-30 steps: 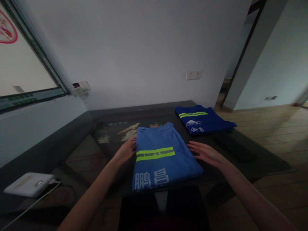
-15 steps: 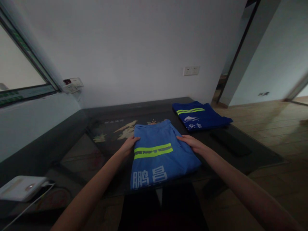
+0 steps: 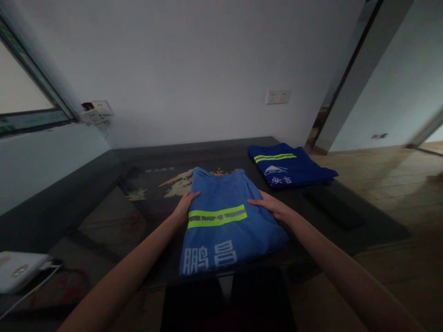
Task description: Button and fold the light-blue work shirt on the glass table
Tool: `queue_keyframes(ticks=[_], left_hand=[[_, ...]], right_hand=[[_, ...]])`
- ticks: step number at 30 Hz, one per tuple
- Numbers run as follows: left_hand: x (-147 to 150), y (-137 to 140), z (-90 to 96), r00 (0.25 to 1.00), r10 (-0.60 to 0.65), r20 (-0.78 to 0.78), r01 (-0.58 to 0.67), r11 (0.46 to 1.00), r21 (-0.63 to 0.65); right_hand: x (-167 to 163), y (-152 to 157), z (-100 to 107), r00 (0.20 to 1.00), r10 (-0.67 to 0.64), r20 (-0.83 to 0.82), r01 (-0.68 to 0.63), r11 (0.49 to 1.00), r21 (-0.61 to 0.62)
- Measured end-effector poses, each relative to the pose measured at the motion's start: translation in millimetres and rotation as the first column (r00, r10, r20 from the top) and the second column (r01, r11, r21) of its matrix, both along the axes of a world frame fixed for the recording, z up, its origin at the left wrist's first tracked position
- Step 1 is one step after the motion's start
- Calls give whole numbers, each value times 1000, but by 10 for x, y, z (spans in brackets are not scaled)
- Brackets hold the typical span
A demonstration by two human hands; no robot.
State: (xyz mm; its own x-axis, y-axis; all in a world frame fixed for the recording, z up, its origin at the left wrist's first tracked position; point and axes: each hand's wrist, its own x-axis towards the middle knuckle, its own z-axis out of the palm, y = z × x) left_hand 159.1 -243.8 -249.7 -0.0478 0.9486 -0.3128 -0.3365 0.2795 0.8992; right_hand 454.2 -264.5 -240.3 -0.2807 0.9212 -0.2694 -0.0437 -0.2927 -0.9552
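A folded light-blue work shirt (image 3: 224, 240) with a yellow-green reflective band and white characters lies near the table's front edge. My left hand (image 3: 185, 205) grips its left side, thumb on top and the other fingers hidden beneath. On the opposite side my right hand (image 3: 272, 204) holds the fabric, its thumb reaching over the top near the band's end. Farther back to the right rests a folded dark-blue work garment (image 3: 290, 164) with yellow-green stripes and white print; neither hand touches it.
The dark glossy table (image 3: 138, 159) stands against the wall. At its left front sits a white device (image 3: 22, 269) with a cable. A dark flat object (image 3: 334, 207) lies at right. Wall sockets (image 3: 278, 97) are behind, a window frame (image 3: 34, 122) at left.
Both hands still hold the light-blue shirt. The right thumb reaches farther onto the top. The shirt has shifted slightly left in view, and the camera view has moved a little.
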Motion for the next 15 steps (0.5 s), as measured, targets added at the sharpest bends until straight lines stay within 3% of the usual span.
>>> queue_keyframes(ticks=[10,15], left_hand=[[98,-37,195,991,20,130,15,966,-258],[179,16,359,992,3,124,28,969,-247]], right_hand=[[-130,38,-2,994,-88,69,84,995,56],[-135,53,159,996,-87,4,87,996,33]])
